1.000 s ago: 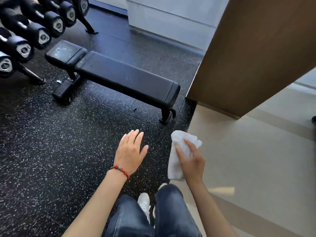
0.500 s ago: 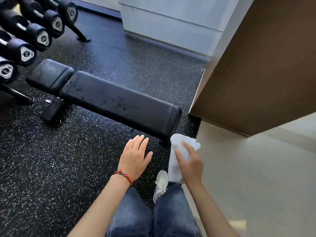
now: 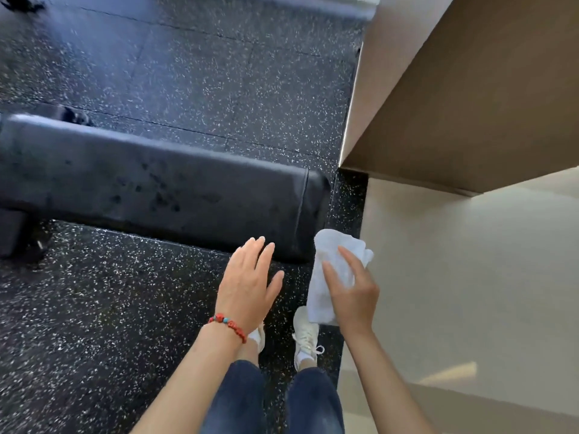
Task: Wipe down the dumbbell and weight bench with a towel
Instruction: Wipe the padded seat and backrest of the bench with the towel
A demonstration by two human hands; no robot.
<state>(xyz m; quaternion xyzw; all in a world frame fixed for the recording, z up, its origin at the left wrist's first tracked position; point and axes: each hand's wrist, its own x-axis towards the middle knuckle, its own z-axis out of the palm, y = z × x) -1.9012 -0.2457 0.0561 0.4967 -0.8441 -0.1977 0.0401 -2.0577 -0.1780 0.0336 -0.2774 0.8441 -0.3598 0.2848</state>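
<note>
Right hand (image 3: 352, 296) grips a folded white towel (image 3: 329, 277) with its fingers curled over the cloth, held in the air just short of the bench's near end and touching nothing else. Beside it the left hand (image 3: 247, 286), with a red bead bracelet (image 3: 228, 325) at the wrist, hovers flat with fingers straight and holds nothing. Below both are 2 white sneakers (image 3: 305, 336) and blue jeans (image 3: 269, 402), planted on the speckled rubber floor (image 3: 109, 324) close to where it meets a pale smooth floor (image 3: 470, 308). Just beyond the hands lies the black weight bench (image 3: 163, 189), its pad running off to the left; dark blotches and smudges mark the padding (sweat or damp, I cannot tell which), which suggests no wiping has reached it. Farther off, more rubber floor and a tan wall panel (image 3: 470, 104) close the view on the right. No dumbbell appears in view at all. My judgement: the task is at its very start, with the towel in hand and the person in position, and both the bench and the dumbbell left to wipe.
</note>
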